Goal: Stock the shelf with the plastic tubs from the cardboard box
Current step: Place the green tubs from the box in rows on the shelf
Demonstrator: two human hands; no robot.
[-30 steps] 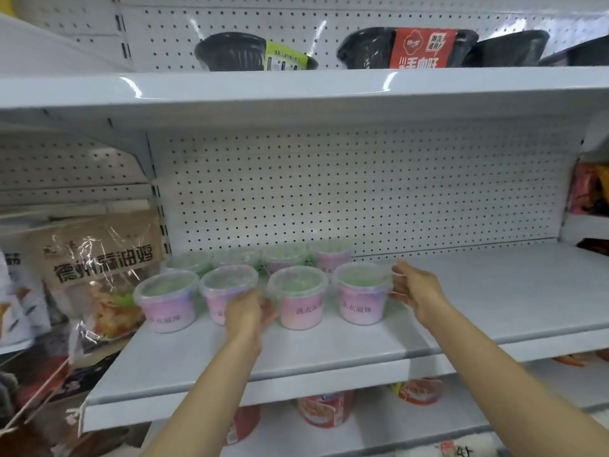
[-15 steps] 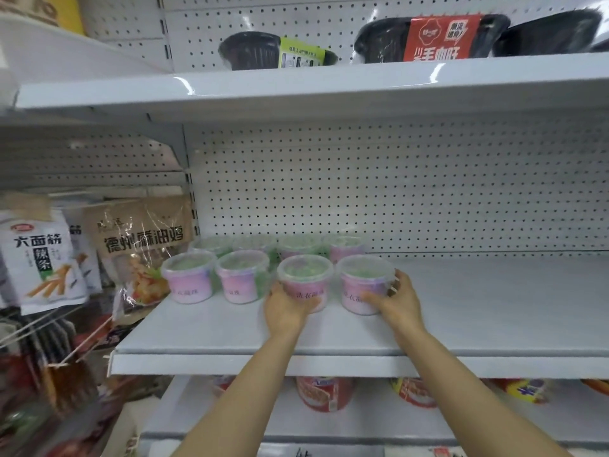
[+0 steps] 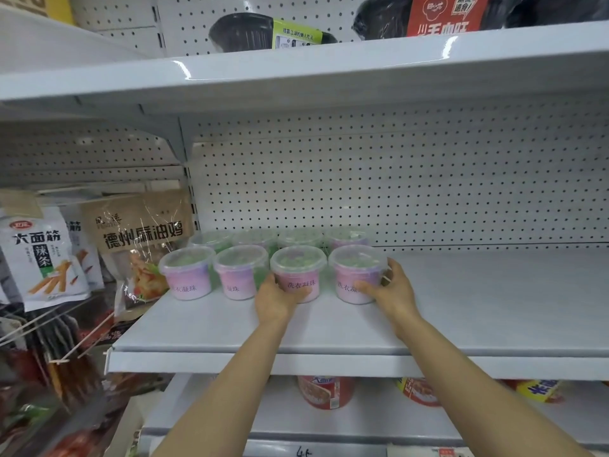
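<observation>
Translucent plastic tubs (image 3: 298, 275) on glossy shelf (image 3: 478, 305)

"洗衣凝珠" is printed on the pink tub (image 3: 299, 285). "大面筋 辣条" is read on the white snack bag (image 3: 39, 255), "德州麻油鸡" on the brown bag (image 3: 141, 225), and "毛血旺" on the red-labelled bowl (image 3: 443, 14).

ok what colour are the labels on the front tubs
Pink fading to purple, with dark printed characters, as on the tub in the left hand; head view.

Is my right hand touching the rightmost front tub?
Touching. The head view shows the right hand wrapped around the rightmost front tub, thumb across its label.
</observation>
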